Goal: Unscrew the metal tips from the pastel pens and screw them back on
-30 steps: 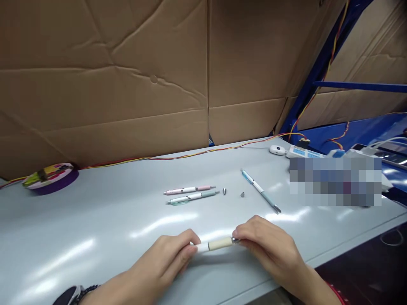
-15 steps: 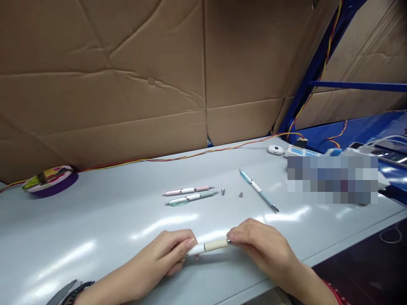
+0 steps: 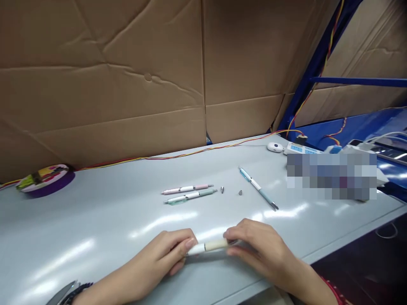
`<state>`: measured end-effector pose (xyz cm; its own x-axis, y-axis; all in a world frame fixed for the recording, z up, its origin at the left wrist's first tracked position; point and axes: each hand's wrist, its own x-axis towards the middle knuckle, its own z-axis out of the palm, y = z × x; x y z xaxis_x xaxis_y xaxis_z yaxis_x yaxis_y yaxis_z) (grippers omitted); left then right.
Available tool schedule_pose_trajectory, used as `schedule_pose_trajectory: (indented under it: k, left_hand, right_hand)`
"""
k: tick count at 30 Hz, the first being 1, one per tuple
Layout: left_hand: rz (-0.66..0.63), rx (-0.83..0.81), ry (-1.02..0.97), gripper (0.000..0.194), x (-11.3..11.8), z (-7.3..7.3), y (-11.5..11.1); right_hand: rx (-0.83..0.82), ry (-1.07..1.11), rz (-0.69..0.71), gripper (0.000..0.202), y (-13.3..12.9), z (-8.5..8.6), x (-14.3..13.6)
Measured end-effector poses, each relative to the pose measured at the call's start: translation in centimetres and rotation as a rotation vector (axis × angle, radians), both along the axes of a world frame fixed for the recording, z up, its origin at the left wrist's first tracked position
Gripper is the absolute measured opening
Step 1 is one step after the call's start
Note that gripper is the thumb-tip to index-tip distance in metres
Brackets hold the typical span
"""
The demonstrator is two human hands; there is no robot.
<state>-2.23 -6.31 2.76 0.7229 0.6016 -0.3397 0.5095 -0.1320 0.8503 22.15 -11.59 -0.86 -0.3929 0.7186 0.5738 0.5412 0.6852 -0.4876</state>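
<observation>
My left hand point(image 3: 170, 250) is closed around the white barrel of a pen point(image 3: 216, 244) with a cream grip section, held almost level just above the table. At the pen's right end, the thumb and fingers of my right hand point(image 3: 262, 245) sit on either side of its metal tip, which they partly cover. Beyond my hands lie a pink-and-white pen point(image 3: 187, 189) and a green-and-white pen point(image 3: 190, 196), side by side. Two small metal cone tips, one point(image 3: 222, 190) near those pens and another point(image 3: 240, 192) farther right, rest on the table. A blue-and-white pen point(image 3: 259, 188) lies slanted.
The grey tabletop point(image 3: 104, 212) ends at a front edge on the lower right. Cardboard point(image 3: 143, 97) walls the back, with red and yellow wires point(image 3: 178, 157) along its foot. A purple-sided round item point(image 3: 47, 182) stands left; a power strip point(image 3: 302, 149) lies right.
The fingers of my right hand have parted somewhat at the pen's tip, the thumb now showing below it. My left hand keeps its hold, and the view has shifted slightly.
</observation>
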Motion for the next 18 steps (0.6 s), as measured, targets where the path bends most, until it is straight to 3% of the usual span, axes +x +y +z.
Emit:
schedule_pose_trajectory:
  k: [3,8,14,18]
  left_hand:
    - [0.000,-0.001,-0.004,0.041,0.00,-0.17,0.00]
    - [0.002,0.015,-0.005,0.041,-0.04,-0.15,-0.08]
    - [0.000,0.034,-0.021,0.039,0.02,-0.09,-0.08]
    - [-0.032,0.045,-0.017,0.040,0.04,0.17,-0.05]
  right_hand:
    - [0.019,0.012,-0.023,0.012,0.05,-0.13,-0.04]
    - [0.033,-0.080,-0.088,0.037,0.02,0.45,-0.30]
    - [0.028,-0.095,-0.089,0.025,-0.01,0.26,-0.33]
    - [0.004,-0.149,-0.069,0.041,0.08,0.24,-0.23]
